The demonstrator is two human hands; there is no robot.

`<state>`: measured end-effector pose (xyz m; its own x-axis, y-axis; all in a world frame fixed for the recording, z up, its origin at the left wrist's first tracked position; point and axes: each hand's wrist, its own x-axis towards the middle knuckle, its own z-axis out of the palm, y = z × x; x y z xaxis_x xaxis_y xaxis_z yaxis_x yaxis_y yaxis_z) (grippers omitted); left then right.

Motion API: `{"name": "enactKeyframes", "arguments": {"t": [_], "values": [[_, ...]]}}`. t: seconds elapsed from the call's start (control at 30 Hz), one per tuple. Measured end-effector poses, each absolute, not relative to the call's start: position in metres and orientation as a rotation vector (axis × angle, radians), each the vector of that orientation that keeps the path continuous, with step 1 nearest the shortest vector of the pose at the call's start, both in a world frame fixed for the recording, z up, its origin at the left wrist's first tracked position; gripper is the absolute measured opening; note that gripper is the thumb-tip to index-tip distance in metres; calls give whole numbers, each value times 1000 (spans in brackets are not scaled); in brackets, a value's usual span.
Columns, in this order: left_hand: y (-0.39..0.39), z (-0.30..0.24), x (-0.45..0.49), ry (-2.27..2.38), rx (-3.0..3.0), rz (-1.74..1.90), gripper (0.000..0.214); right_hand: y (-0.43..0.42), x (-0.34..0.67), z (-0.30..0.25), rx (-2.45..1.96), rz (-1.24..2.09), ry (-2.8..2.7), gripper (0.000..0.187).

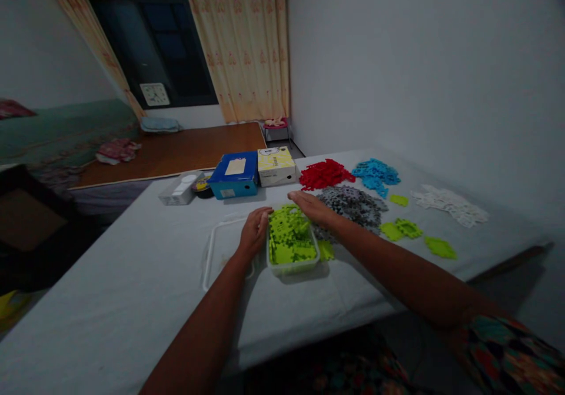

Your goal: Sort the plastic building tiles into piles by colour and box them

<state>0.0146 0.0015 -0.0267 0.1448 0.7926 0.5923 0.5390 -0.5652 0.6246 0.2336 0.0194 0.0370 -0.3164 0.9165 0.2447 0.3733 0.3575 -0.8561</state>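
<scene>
A clear plastic container stands on the table, filled with lime-green interlocking plastic pieces. Along its left wall lies my left hand, fingers extended and the inner side against or very near the rim. My right hand is stretched out flat at the far right corner, above the edge of the grey pieces; whether it touches the container I cannot tell. Left of the container, partly under my left forearm, lies a clear lid. A loose green piece rests by the container's right side.
Behind the container are a blue box, a yellow-and-white box, a roll of tape and a white box. Piles of red, blue and white pieces lie to the right, with loose green pieces nearer.
</scene>
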Motion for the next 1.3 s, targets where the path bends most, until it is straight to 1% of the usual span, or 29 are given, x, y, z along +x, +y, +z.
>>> {"name": "enactKeyframes", "arguments": {"t": [0.1,0.17,0.23,0.33,0.5,0.63,0.7,0.77,0.87,0.97,1.03,1.07,1.1,1.17,1.3], "values": [[0,-24,16,1281,2195,1389,45,5,235,34,-1112,944,-1738,39],[-3,-21,16,1249,2232,1378,41,-9,238,31,-1057,953,-1797,38],[-5,-18,16,1201,2257,1371,39,-20,244,30,-1015,845,-1915,38],[-9,-14,17,1112,2290,1384,37,-33,256,30,-1022,590,-2049,33],[-15,-5,21,991,2356,1361,30,-49,266,25,-940,518,-2190,24],[-16,-2,19,952,2366,1302,26,-62,269,26,-832,379,-2245,16],[-15,-3,17,952,2373,1300,21,-66,282,32,-834,284,-2226,17],[-13,-4,15,995,2358,1316,20,-65,313,38,-960,187,-2115,21],[-10,-6,13,1089,2287,1365,27,-63,391,38,-1347,119,-1905,27],[-9,-7,12,1157,2222,1439,31,-70,484,16,-1889,53,-1755,35],[-8,-8,12,1188,2190,1475,32,-81,534,-6,-2208,79,-1720,49],[-7,-8,12,1200,2177,1483,32,-87,552,-17,-2300,100,-1714,55],[-6,-9,13,1206,2166,1486,33,-92,566,-26,-2348,127,-1714,58],[-5,-10,13,1214,2152,1479,34,-98,582,-39,-2362,183,-1718,54],[-3,-13,12,1245,2140,1462,35,-93,588,-37,-2290,289,-1643,47]]}}
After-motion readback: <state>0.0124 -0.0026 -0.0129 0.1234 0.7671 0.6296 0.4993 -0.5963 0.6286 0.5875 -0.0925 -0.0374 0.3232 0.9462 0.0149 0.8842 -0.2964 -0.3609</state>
